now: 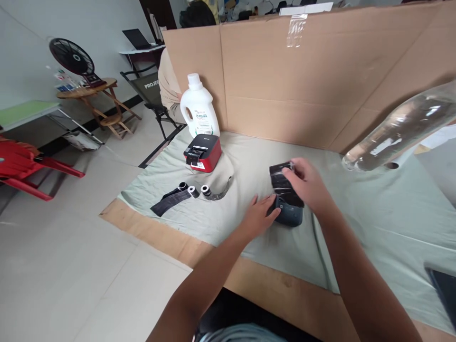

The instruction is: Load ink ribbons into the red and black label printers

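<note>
My right hand (307,186) is closed over a black strip or roll of dark material (281,179), holding it on top of a small dark blue device (290,214) on the pale green cloth (374,213). My left hand (259,216) rests on the cloth with its fingers against the left side of that device. To the left lie three small black-and-white spools (193,190) with dark strips (166,201) trailing from them. Behind them sits a red and black label printer (202,152).
A white detergent bottle (198,109) stands against the cardboard wall (302,80) at the back. A clear plastic bottle (399,130) juts in from the right. A dark flat object (443,287) lies at the right edge. Left of the table: floor, a fan (71,57), chairs, a seated person (169,85).
</note>
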Tool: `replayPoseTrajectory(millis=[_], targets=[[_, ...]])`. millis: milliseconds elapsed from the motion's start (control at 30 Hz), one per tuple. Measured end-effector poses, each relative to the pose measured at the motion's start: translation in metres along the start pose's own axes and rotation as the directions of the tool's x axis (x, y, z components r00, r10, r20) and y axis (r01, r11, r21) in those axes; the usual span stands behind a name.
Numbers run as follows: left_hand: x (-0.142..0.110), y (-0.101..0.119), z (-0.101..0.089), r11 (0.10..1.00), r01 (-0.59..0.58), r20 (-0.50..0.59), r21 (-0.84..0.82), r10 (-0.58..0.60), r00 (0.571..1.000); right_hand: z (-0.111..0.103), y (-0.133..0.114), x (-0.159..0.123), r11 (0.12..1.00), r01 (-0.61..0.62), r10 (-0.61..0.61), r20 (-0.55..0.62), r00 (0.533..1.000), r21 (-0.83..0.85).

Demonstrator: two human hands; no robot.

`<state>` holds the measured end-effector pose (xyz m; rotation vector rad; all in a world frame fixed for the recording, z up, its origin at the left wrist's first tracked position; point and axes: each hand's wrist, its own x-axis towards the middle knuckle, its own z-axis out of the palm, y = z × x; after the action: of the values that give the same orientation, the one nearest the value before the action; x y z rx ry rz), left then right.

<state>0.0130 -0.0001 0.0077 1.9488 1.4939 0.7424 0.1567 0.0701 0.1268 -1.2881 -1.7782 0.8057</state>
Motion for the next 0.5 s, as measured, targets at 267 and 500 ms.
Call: replayPoseTrajectory(millis=[267, 500], targets=[[0.001, -0.004, 0.001, 0.997, -0.026, -0.043, -0.079, 0.023, 0.999, 0.123, -0.023, 0.052, 0.755, 0.095, 0.080, 0.235, 0.969, -0.649], [0.006, -0.013, 0.008, 0.989, -0.104, -0.057, -0.103, 0.098, 0.994, 0.148, -0.027, 0.062, 0.695, 0.159, 0.017, 0.238, 0.971, -0.701]])
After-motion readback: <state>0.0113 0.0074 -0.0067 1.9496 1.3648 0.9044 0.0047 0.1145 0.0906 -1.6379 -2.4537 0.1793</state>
